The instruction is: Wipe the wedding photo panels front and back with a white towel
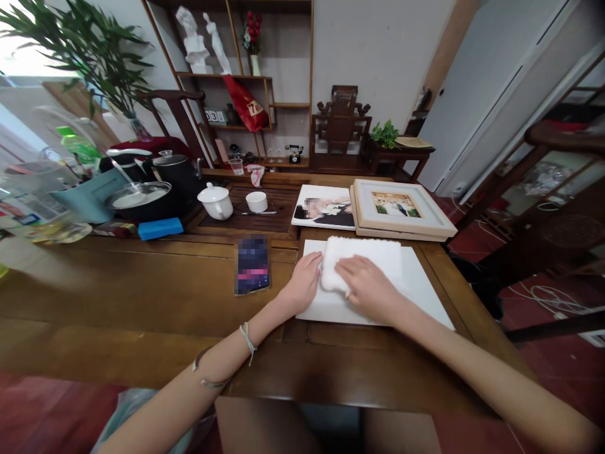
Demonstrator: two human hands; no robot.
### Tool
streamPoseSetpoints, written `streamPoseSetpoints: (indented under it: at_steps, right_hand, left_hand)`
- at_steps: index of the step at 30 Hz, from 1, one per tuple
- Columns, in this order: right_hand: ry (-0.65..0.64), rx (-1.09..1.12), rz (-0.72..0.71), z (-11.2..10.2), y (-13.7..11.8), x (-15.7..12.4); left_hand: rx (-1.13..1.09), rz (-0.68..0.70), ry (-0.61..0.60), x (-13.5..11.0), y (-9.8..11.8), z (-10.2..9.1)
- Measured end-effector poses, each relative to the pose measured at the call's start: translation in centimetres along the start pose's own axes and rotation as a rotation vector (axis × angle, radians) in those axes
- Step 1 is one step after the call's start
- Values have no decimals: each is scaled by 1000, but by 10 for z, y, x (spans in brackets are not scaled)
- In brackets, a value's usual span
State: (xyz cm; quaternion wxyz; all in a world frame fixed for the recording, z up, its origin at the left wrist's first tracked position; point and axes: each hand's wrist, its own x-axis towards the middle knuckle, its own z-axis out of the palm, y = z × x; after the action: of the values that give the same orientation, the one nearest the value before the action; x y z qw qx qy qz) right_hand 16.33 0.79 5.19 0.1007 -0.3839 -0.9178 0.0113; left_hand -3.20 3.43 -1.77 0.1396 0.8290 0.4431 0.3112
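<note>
A white, fluffy-edged cloth lies folded flat on a white board near the table's right end. On top of the cloth rests my right hand, palm down with its fingers stretched out. My left hand lies at the board's left edge, fingers extended together against the cloth's left side. The underside of both palms is hidden. A phone lies face up on the wooden table, left of my left hand.
Behind the board lie a photo print and a stacked picture frame. A tea tray holds a lidded white cup and a small white bowl. Farther left stand a black kettle and a blue sponge-like block.
</note>
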Motion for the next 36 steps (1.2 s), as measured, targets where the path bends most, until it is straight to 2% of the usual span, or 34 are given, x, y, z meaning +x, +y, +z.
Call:
streamPoseSetpoints:
  at_steps: [4, 7, 11, 14, 17, 19, 21, 25, 28, 31, 36]
  right_hand:
    - [49, -114, -144, 15, -53, -38]
    - [26, -74, -143, 15, -63, -43]
    - [25, 11, -47, 11, -31, -14]
    - [57, -11, 36, 11, 1, 15]
    - [40, -45, 63, 11, 19, 32]
    - [-4, -49, 38, 10, 19, 31]
    - [-49, -54, -13, 8, 8, 19]
    - [-91, -45, -152, 3, -28, -27]
    - [-114, -20, -205, -1, -40, -52]
    - [-120, -30, -175, -5, -25, -49]
    - [-96, -61, -40, -4, 33, -6]
  left_hand:
    - [-33, 1, -8, 1, -1, -2]
    - [-28, -16, -18, 2, -2, -3]
    - [-29, -10, -41, 1, -3, -3]
    - [-34, 29, -35, 1, -1, -4]
    - [-52, 38, -5, 1, 1, -4]
    - [-48, 35, -5, 1, 1, -3]
    - [-29, 28, -14, 1, -1, -2]
    - [10, 18, -12, 0, -5, 1]
    - [31, 29, -18, -1, -6, 1]
    - [47, 25, -30, -1, -4, 0]
    - [58, 14, -35, -1, -2, 0]
